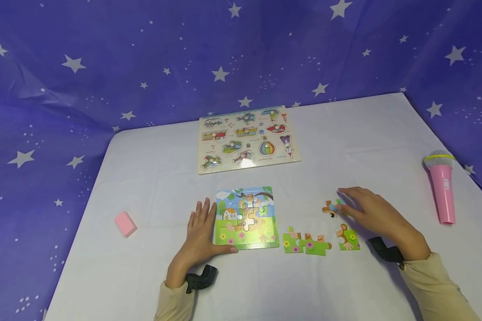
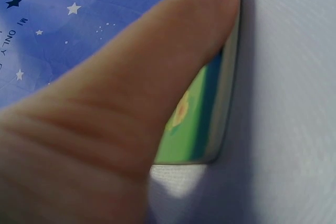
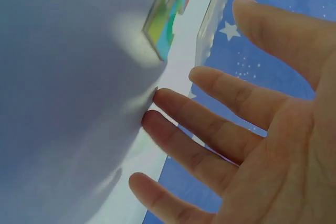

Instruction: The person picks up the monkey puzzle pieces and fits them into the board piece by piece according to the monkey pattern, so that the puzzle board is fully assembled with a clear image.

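Note:
In the head view a square jigsaw board (image 1: 275,223) lies flat, showing a house, a tree branch and pink flowers. My left hand (image 1: 198,238) rests against its left side, fingers stretched along that side. The thumb (image 2: 136,61) lies along the board's near edge. My right hand (image 1: 375,214) hovers with spread fingers beside a brown and blue puzzle piece (image 1: 330,208), partly covering it; nothing shows in its grasp in the right wrist view. Below lies a green piece (image 1: 348,238) with a brown figure. Two more pieces (image 1: 316,247) lie side by side right of the board.
A larger wooden peg puzzle (image 1: 249,138) with vehicle shapes lies behind the jigsaw. At the far left is a pink block (image 1: 126,224). A pink toy microphone (image 1: 442,189) lies near the right edge of the white table (image 1: 144,178). Star-printed blue cloth (image 1: 184,53) hangs behind.

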`<state>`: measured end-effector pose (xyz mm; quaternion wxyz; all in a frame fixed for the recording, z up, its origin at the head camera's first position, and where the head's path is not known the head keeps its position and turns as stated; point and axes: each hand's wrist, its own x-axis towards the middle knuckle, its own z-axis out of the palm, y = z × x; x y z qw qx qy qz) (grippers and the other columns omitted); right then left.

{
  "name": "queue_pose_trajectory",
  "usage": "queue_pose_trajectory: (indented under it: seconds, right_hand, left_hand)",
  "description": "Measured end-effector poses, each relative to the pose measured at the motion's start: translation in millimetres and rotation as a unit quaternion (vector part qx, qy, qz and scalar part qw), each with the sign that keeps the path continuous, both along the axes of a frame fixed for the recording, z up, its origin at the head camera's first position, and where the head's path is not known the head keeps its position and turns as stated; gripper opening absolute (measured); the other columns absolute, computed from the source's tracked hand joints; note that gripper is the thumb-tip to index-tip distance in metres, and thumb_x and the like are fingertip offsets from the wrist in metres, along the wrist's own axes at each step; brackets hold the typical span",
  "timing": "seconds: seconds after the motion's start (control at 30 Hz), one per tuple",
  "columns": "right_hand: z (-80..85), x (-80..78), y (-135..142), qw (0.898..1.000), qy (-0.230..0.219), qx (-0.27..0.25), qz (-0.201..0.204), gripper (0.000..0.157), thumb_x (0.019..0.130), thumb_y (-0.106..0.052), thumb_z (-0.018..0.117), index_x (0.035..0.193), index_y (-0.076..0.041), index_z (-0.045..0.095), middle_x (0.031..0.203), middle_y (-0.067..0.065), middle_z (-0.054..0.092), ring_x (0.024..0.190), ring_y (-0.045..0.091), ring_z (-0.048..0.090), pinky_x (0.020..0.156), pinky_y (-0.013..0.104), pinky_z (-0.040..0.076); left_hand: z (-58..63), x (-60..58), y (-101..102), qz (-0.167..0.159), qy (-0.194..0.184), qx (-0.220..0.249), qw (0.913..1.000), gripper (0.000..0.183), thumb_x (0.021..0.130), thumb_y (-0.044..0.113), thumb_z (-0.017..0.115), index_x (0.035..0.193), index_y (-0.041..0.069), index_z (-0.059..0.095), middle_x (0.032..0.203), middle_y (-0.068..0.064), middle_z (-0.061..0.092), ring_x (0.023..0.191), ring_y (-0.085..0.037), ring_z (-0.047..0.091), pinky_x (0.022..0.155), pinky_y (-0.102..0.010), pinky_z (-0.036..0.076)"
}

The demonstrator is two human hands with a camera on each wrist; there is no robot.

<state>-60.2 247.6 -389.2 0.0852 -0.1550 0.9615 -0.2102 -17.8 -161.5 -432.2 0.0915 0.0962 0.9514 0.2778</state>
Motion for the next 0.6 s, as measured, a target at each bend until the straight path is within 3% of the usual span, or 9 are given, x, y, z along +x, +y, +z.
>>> queue_pose_trajectory:
  seconds: [0.37,0.6]
  right_hand:
    - [-8.0,6.6,-2,1.0,0.004,-0.005,0.0,0.06,0.08,-0.037,0.066,0.121,0.004,0.05,0.129,0.022,0.043,0.118,0.04,0.039,0.094,0.057,0.034]
    - [-12.5,7.9,-7,0.999,0.035,-0.001,-0.005,0.048,0.077,-0.028,0.071,0.109,0.004,0.053,0.124,0.024,0.044,0.112,0.042,0.041,0.084,0.059,0.036]
  left_hand:
    - [1.2,0.3,1,0.001,-0.001,0.003,1.0,0.123,0.055,0.054,0.079,0.146,0.006,0.012,0.154,-0.013,-0.002,0.141,-0.033,-0.008,0.111,-0.053,-0.003]
    - [1.4,0.7,1,0.0,-0.002,0.0,1.0,0.123,0.055,0.054,0.079,0.146,0.006,0.011,0.154,-0.014,-0.002,0.141,-0.033,-0.008,0.111,-0.053,-0.003]
